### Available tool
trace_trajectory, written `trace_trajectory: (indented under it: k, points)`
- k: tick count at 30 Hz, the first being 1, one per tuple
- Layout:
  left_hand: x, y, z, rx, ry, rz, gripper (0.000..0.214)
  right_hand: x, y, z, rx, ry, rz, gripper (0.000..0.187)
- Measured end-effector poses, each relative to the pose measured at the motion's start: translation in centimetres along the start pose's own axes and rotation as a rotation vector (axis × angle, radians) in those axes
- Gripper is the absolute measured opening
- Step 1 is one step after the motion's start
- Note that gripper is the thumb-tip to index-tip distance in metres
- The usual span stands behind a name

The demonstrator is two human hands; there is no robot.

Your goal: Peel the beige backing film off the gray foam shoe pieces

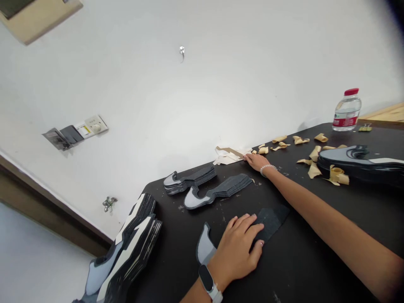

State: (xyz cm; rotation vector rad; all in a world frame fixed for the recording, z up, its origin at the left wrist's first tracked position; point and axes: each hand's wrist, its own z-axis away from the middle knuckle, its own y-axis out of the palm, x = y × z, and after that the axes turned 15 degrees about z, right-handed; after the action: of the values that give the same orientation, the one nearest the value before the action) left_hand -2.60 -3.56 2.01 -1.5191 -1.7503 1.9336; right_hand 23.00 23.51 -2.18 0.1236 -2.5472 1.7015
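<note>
My left hand (238,248), with a watch on its wrist, lies spread and flat on a dark fabric piece (272,223). The piece's light grey curved end (205,246) shows on the other side of the hand, and its middle is covered. My right hand (257,163), wearing a beaded bracelet, reaches to the table's far edge by the wall. Its fingers are closed at the end of a tan paper strip (232,151), over a small heap of whitish paper strips (225,159). Two stacks of similar cut pieces, a farther stack (192,179) and a nearer stack (217,189), lie between the hands and the wall.
Taller stacks of pieces (132,248) stand at the table's left edge. More pieces (356,162) are piled at right, among curled tan paper scraps (337,174). A water bottle (347,111) and a binder clip (365,127) stand farther back on the black table (303,261).
</note>
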Motion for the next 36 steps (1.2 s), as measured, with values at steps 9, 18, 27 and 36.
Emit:
trace_trajectory:
  k: [9, 18, 27, 36]
  points:
    - [-0.1, -0.2, 0.0, 0.007, 0.016, -0.009, 0.038, 1.0, -2.1, 1.4, -0.212, 0.015, -0.105, 0.04]
    - [0.0, -0.2, 0.2, -0.056, 0.078, -0.029, 0.042, 2.8, -6.3, 8.7, -0.345, -0.102, -0.456, 0.039]
    - [0.3, 0.3, 0.4, -0.489, 0.196, -0.006, 0.042, 7.6, -13.0, 22.4, -0.062, -0.502, -0.792, 0.049]
    - [0.4, 0.4, 0.3, -0.478, 0.201, -0.039, 0.04, 9.6, -11.8, 23.7, 0.41, 0.172, -1.601, 0.041]
